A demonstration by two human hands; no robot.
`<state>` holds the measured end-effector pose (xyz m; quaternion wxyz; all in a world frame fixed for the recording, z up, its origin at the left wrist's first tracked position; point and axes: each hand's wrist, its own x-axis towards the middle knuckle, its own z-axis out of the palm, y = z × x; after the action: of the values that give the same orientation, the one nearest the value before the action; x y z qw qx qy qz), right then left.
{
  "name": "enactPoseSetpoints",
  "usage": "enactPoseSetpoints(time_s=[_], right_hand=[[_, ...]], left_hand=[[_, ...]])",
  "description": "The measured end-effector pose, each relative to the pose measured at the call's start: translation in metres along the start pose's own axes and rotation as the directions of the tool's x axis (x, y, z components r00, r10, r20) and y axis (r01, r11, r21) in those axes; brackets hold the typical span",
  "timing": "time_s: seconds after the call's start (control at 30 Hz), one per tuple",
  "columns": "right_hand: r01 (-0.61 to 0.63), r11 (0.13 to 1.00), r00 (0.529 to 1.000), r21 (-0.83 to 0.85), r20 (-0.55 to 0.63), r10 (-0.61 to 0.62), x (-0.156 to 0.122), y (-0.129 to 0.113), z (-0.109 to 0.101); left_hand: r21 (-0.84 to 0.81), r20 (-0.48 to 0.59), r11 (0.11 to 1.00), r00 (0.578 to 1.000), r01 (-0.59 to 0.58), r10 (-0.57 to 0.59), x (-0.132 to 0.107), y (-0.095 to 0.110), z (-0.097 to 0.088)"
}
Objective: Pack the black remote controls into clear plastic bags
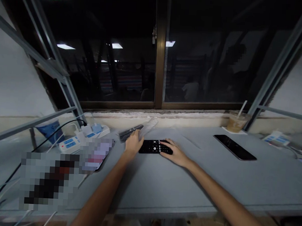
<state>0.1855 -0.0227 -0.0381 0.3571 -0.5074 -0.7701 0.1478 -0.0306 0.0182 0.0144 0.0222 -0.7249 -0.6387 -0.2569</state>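
Note:
A black remote control (pixel 151 146) with rows of pale buttons and a few white round ones lies crosswise on the grey table. My right hand (pixel 175 153) grips its right end, fingers over the far part and thumb side at the near edge. At the other end is my left hand (pixel 133 144), its fingers bent down beside the remote's left edge. Just beyond those fingers is a dark long item in clear plastic (pixel 131 133), touching or very close to them. Whether the left fingers hold the wrapped item or the remote's end is hidden.
To the left are a white power strip (pixel 75 141) with plugs and cables, a lit phone (pixel 99 156) and a blue container (pixel 48 130). On the right lie a dark phone (pixel 235 147) and a drink cup (pixel 236 122) with a straw. A window (pixel 104 73) stands behind.

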Motion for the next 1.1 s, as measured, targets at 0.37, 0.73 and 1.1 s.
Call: enactPoseSetpoints(time_s=[0.37, 0.73, 1.1], right_hand=[[0.035, 0.998, 0.999, -0.044, 0.033, -0.033, -0.001, 0.01, -0.007], [0.057, 0.994, 0.998, -0.097, 0.022, -0.055, -0.002, 0.011, -0.007], [0.006, 0.995, 0.999, -0.103, 0.044, -0.001, -0.002, 0.004, -0.006]], left_hand=[[-0.003, -0.032, 0.996, 0.996, -0.089, 0.088, 0.0, 0.002, 0.002], [-0.049, 0.128, 0.962, 0.954, -0.269, 0.273, -0.003, 0.005, 0.021], [0.003, 0.075, 0.962, 0.959, -0.275, 0.274, -0.004, 0.003, 0.022]])
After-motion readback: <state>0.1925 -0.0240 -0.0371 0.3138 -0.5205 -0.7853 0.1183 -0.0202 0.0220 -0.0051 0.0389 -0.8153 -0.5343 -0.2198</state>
